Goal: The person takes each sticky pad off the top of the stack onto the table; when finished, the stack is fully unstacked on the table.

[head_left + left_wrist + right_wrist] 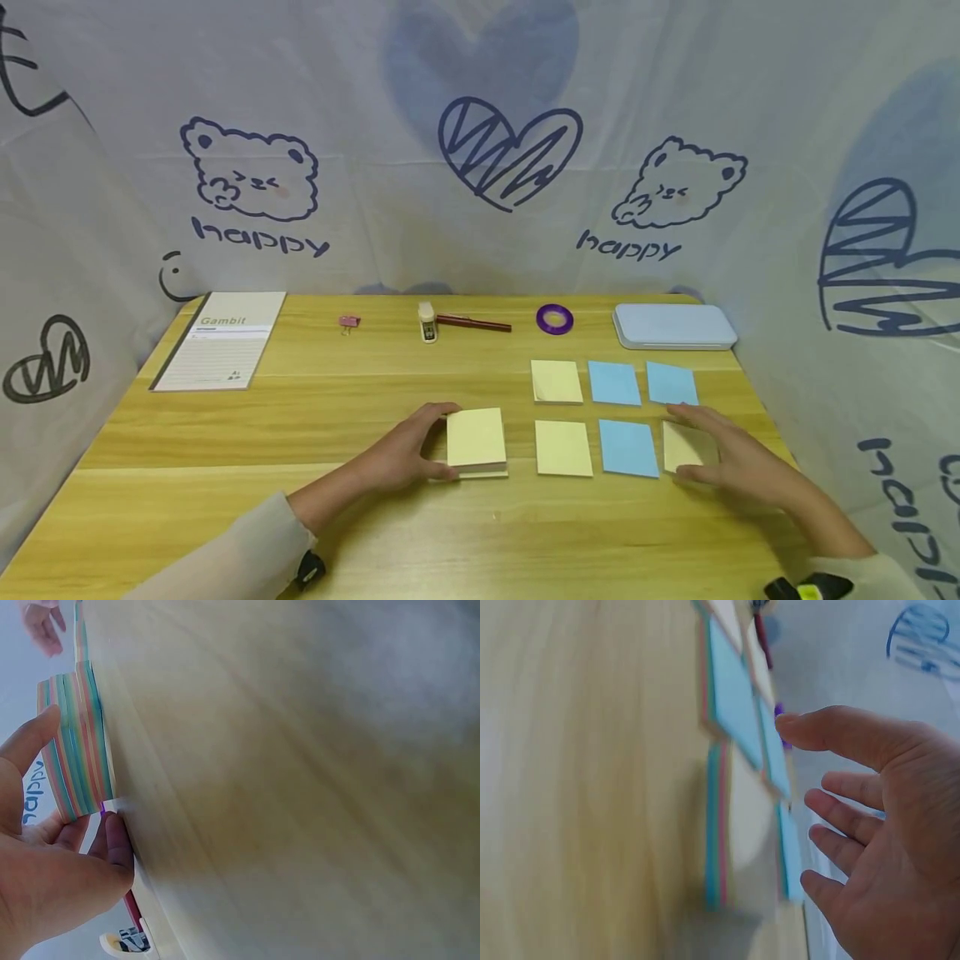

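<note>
While left hand (401, 454) pinches a yellow-topped sticky-note stack (477, 437) between its fingers (118, 844) | right hand (742, 462): fingers spread over lower-right yellow pad (684, 447)

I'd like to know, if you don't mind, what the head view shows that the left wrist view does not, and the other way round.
Only the head view shows the Gambit notebook, the pink binder clip and the pale blue case. Only the left wrist view shows the multicoloured striped side of the sticky-note stack. Both show the left hand gripping that stack, the right hand, the dark red pen and the wooden table.
</note>
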Demonstrator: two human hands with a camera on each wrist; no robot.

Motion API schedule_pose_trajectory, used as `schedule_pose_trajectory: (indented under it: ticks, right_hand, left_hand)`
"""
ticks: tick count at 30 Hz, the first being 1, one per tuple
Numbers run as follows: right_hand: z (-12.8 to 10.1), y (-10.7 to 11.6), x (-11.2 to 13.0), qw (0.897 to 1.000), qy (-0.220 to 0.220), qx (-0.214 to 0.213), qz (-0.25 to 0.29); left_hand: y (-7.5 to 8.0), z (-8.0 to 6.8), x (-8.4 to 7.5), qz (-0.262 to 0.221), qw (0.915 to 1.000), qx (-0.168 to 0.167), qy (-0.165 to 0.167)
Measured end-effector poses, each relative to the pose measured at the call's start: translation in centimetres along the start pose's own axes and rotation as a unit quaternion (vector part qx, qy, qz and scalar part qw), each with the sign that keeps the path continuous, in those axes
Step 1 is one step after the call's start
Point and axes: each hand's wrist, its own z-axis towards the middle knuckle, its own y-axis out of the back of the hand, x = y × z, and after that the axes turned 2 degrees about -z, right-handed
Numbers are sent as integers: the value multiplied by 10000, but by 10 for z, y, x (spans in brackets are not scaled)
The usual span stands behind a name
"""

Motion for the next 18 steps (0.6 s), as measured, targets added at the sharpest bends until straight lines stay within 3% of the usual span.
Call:
schedule_pose_trajectory:
  ticks: [4, 18]
  right_hand:
    - [16, -8, 21, 9998, 184, 27, 99]
    - [86, -62, 102, 9924, 794, 736, 588]
  left_hand:
    - [0, 0, 1, -1, 10000, 5, 35]
    - [0, 0, 1, -25, 9999, 47, 117]
